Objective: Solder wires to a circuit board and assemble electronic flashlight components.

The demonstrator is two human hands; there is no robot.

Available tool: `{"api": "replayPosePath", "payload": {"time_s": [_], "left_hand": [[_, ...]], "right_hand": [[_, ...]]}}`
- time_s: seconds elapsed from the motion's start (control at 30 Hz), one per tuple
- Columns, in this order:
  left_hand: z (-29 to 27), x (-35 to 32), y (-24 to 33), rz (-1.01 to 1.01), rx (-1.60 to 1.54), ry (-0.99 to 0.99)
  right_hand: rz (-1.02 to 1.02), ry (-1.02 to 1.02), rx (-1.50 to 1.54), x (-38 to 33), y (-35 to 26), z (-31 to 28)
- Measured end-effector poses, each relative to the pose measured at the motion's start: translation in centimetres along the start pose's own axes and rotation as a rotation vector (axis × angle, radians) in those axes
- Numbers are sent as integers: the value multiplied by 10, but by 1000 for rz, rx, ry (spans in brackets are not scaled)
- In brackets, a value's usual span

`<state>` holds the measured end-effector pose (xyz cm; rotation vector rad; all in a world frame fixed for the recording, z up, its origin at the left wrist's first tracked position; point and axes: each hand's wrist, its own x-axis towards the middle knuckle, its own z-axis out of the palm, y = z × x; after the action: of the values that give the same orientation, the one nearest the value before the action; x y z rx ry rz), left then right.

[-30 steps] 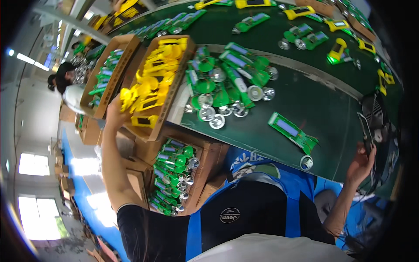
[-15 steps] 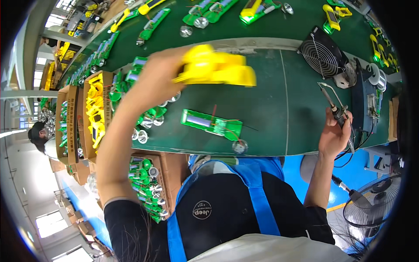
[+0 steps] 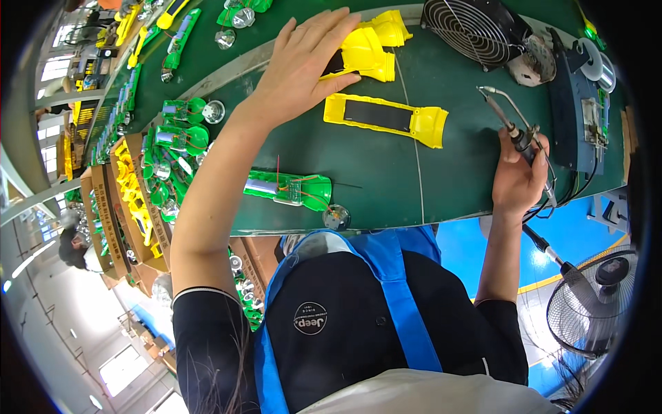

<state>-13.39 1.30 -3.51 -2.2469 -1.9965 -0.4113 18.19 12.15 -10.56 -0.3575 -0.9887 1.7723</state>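
Only 1 view is given, from a fisheye camera worn on the person's head. It looks steeply down over the chest and blue apron straps (image 3: 393, 290) onto the green workbench (image 3: 386, 186), which fills the upper half of the picture. The bench's front edge bends into an arc and the corners go black, as the wide lens makes them. The bench sits close, within arm's reach: both forearms rise from the lower edge, the left hand (image 3: 303, 58) far forward, the right hand (image 3: 520, 176) at the right. At the left rim the view takes in a distant factory floor (image 3: 89, 324); at the lower right, a standing fan (image 3: 593, 303).
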Motion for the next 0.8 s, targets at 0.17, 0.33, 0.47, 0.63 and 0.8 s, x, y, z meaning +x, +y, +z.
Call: {"api": "replayPosePath", "payload": {"time_s": [0.17, 0.33, 0.47, 0.63, 0.8], "left_hand": [[-10, -6, 15, 8, 267, -66], [-20, -32, 38, 16, 214, 102], [-2, -44, 58, 226, 150, -17], [-4, -58, 42, 12, -80, 75], [-13, -85, 22, 84, 89, 129]], "right_hand": [[-26, -41, -43, 0, -1, -3], [-60, -23, -122, -4, -2, -1], [-64, -60, -44, -6, -5, 9], [-15, -55, -115, -19, 15, 65], [65, -154, -96, -16, 47, 92]]}}
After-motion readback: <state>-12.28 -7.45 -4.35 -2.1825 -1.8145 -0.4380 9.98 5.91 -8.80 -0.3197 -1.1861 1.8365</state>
